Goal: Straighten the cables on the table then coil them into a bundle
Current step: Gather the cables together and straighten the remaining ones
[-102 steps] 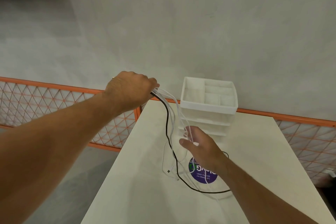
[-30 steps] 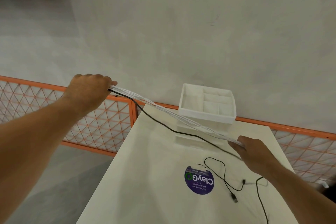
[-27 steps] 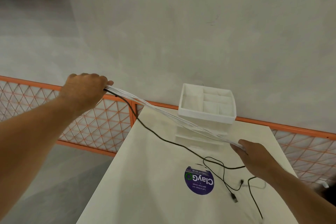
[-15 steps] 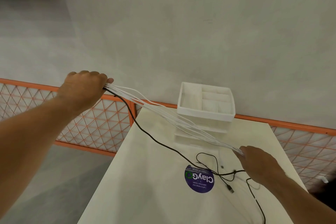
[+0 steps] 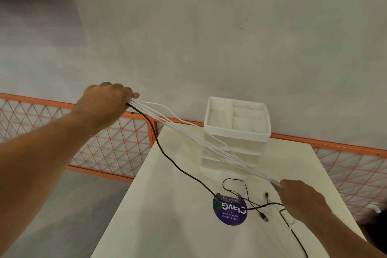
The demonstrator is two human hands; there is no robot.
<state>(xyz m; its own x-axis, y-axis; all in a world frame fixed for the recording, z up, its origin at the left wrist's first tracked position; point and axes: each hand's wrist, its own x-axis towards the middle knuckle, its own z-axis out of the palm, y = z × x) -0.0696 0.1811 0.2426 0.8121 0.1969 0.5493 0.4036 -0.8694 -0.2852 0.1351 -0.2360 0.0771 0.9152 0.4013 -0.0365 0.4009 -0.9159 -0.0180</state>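
the left hand point(image 5: 105, 107), in the upper left of the frame, is raised above the table edge with its fingers curled tight round one end of the white cables point(image 5: 199, 138) and the black cable point(image 5: 167, 155). the right hand point(image 5: 299, 197), at the lower right, is seen from the back; its fingers curl round the other end of the white cables just above the table point(image 5: 167, 226). between the two hands the white cables run almost straight, slanting down across the front of the white drawer organiser point(image 5: 236, 132). the black cable sags from the left hand onto the table, crosses the purple round sticker point(image 5: 229, 213) and lies in loose loops beside the right hand.
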